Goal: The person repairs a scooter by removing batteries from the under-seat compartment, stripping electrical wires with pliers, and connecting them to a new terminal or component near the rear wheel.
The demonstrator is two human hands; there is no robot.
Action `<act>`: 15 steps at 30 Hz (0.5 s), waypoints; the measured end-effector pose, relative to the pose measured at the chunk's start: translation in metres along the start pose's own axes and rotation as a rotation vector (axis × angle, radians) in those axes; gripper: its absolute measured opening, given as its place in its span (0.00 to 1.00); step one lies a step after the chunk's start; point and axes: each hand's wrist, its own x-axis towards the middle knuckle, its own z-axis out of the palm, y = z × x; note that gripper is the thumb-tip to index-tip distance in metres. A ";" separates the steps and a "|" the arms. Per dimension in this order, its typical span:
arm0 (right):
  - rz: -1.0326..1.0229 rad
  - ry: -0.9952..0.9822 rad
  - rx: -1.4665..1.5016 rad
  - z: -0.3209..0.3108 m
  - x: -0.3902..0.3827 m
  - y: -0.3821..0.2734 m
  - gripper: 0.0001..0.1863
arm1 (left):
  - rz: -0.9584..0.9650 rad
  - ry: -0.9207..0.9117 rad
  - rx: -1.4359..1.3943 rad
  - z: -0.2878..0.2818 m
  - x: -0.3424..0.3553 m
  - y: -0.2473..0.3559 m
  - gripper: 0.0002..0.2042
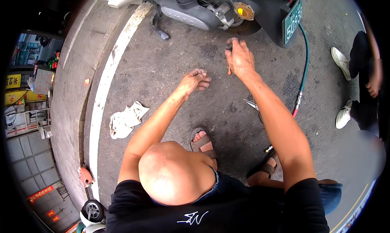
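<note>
My left hand (pixel 196 80) hangs over the asphalt with its fingers curled and thumb against them; whether something small sits inside cannot be seen. Further forward, my right hand (pixel 242 59) is closed, back upward, close to the rear wheel (pixel 243 30) of a scooter (pixel 189 15). Something dark shows by its fingertips, and a small orange-brown bit hangs below the fingers; what they are is unclear. Both hands look dirty with dark grime. On the scooter, a round part with a yellow patch (pixel 243 11) faces me. Scissors-like pointed metal tool (pixel 251 104) lies partly behind my right forearm.
A crumpled pale cloth (pixel 127 120) lies on the left, beside a white painted line (pixel 106 82). On the right, a green air hose (pixel 305 66) runs to a metal coupling (pixel 299 99). A bystander's white shoes (pixel 341 63) stand at the far right.
</note>
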 end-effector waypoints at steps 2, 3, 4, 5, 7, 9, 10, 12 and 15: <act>0.010 -0.016 -0.102 -0.003 0.016 -0.003 0.17 | 0.006 0.012 -0.350 0.015 0.009 -0.030 0.15; 0.009 0.024 -0.181 -0.001 0.025 -0.002 0.18 | 0.011 0.013 -0.497 0.022 0.008 -0.037 0.15; 0.014 0.023 -0.215 0.001 0.026 -0.001 0.19 | -0.001 0.011 -0.650 0.029 0.011 -0.051 0.14; 0.018 0.022 -0.248 0.002 0.027 0.001 0.19 | -0.017 -0.025 -0.712 0.034 0.015 -0.064 0.14; 0.039 0.019 -0.307 -0.003 0.027 0.006 0.21 | -0.051 -0.055 -0.725 0.043 0.023 -0.071 0.14; 0.073 -0.004 -0.333 0.000 0.025 0.008 0.21 | -0.074 -0.041 -0.718 0.044 0.024 -0.071 0.14; 0.089 -0.011 -0.342 0.000 0.023 0.009 0.21 | -0.048 -0.046 -0.735 0.041 0.026 -0.068 0.14; 0.146 -0.004 -0.297 -0.001 0.017 0.022 0.21 | -0.005 -0.052 -0.769 0.036 0.032 -0.062 0.13; 0.347 -0.047 -0.283 -0.003 -0.005 0.101 0.20 | 0.052 -0.055 -0.802 0.031 0.027 -0.049 0.13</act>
